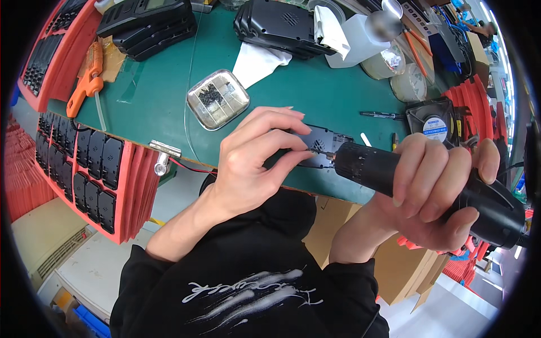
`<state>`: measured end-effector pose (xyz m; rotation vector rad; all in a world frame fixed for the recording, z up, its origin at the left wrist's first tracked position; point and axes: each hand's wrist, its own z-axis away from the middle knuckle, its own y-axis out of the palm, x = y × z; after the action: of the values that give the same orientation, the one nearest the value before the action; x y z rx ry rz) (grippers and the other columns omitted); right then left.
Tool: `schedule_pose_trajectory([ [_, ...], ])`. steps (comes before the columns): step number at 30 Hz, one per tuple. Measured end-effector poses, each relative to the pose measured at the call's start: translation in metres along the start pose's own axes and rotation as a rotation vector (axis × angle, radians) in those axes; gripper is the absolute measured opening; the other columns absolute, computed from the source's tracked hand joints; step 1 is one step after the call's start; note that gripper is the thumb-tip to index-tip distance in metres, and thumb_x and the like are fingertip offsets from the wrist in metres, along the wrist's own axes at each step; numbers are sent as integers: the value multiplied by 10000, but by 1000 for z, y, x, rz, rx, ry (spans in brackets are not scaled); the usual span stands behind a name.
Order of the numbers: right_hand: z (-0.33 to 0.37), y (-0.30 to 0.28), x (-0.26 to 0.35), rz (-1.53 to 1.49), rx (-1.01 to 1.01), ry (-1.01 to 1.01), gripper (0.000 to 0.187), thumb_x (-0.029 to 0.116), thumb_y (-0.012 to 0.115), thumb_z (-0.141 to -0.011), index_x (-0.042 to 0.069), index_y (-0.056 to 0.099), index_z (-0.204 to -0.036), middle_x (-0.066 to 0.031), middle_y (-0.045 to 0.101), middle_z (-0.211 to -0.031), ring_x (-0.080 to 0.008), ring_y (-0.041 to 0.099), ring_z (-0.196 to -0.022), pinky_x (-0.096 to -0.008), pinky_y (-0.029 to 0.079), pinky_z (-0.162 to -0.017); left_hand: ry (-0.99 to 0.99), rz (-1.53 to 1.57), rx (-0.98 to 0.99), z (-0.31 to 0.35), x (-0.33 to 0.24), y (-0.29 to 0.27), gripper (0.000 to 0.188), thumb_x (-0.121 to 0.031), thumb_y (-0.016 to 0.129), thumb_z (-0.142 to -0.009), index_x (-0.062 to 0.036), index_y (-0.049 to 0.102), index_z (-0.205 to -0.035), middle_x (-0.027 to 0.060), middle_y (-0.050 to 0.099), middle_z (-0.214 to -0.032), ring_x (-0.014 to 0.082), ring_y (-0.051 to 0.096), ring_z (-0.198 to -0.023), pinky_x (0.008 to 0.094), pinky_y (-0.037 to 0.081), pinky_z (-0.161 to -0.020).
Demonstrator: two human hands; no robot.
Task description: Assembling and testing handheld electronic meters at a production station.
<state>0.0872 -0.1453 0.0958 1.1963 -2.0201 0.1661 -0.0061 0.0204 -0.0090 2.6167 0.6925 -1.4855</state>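
Observation:
My right hand (445, 186) is wrapped round a black electric screwdriver (366, 165), which lies nearly level and points left. Its thin bit reaches the pinched thumb and forefinger of my left hand (256, 155). Whatever those fingertips hold at the bit's tip is too small to make out. Beneath them on the green bench, partly hidden by hand and tool, lies a black plastic housing (320, 141) with a pattern of small holes. Left of it stands a square metal tin (218, 100) with a pile of small dark screws (211, 96) inside.
Black plastic casings (276, 25) are stacked at the back, beside a white bottle (360, 42). An orange glue gun (87, 79) lies at left, near red trays (107, 169) of black parts. A small fan (431, 121) and a black pen-like tool (382, 115) lie at right.

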Motion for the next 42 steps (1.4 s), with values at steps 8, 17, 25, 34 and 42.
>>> schedule_pose_trajectory([
  [8, -1, -1, -1, -13, 21, 10, 407, 216, 693, -961, 78, 428, -1237, 21, 572, -682, -98, 553, -554, -237, 475, -527, -3, 7, 7, -1, 0, 0, 216, 85, 837, -694, 4, 710, -848, 91, 729, -1025, 312, 706, -1046, 401, 584, -874],
  [17, -6, -10, 1, 42, 153, 57, 392, 213, 636, -983, 61, 429, -1279, 0, 560, -712, -116, 525, -561, -269, 468, -560, -38, -143, -19, -3, -7, 0, 307, -28, 910, -646, -9, 730, -894, 113, 703, -1120, 337, 675, -1107, 427, 573, -900],
  [25, -12, -14, -27, 22, 53, 27, 443, 172, 533, -999, 32, 413, -1402, -20, 518, -743, -134, 483, -572, -313, 438, -593, 67, -431, 169, 10, -12, -3, 472, -215, 927, -660, -9, 766, -1053, 227, 664, -1273, 460, 589, -1277, 516, 510, -1058],
  [34, -18, -4, -37, 71, 23, 127, 383, 127, 518, -992, 37, 414, -1350, -31, 512, -726, -139, 475, -562, -321, 432, -584, 8, -363, 161, 13, -5, 0, 463, -210, 923, -658, -37, 792, -1067, 231, 663, -1329, 455, 555, -1348, 521, 496, -1091],
  [42, -23, 0, -39, 163, 65, 158, 366, 118, 540, -992, 42, 404, -1323, -31, 509, -708, -140, 473, -546, -316, 430, -568, 10, -376, 157, 13, -6, -1, 460, -217, 919, -668, -37, 791, -1071, 235, 664, -1320, 436, 577, -1326, 522, 498, -1099],
])
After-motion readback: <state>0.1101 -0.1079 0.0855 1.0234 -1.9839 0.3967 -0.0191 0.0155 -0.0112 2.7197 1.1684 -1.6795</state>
